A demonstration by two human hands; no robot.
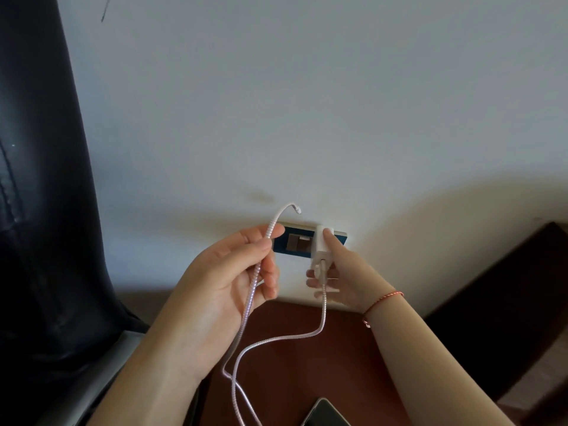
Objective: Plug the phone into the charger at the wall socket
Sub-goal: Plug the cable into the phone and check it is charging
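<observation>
The dark glossy flat phone [324, 414] is lying at the bottom edge of the shot on the reddish-brown wooden tabletop [338, 358], only partly in view and not connected to anything. The white blocky charger adapter [321, 245] sits at the blue rectangular wall socket plate [295, 242] low on the pale wall [307, 103], over the plate's right half. Can't tell if its pins are fully in.

The right hand [339, 272] has hold of the adapter, index finger laid along its top and the other fingers curled underneath around the spot where the cable goes in. There's a thin red string bracelet [382, 302] on that wrist.

The pinkish-white braided charging cable [276, 339] drops out of the adapter, loops down over the tabletop and comes back up into the left hand [236, 272]. That hand pinches the cable between thumb and index finger near its free end, with the rest of the fingers loosely curled around it. The small white connector tip [296, 209] arcs up above the hand, just above the socket plate, touching nothing.

Off to the left is a black padded leather chair back [40, 179], and a dark brown piece of furniture [504, 302] shows at the right.
</observation>
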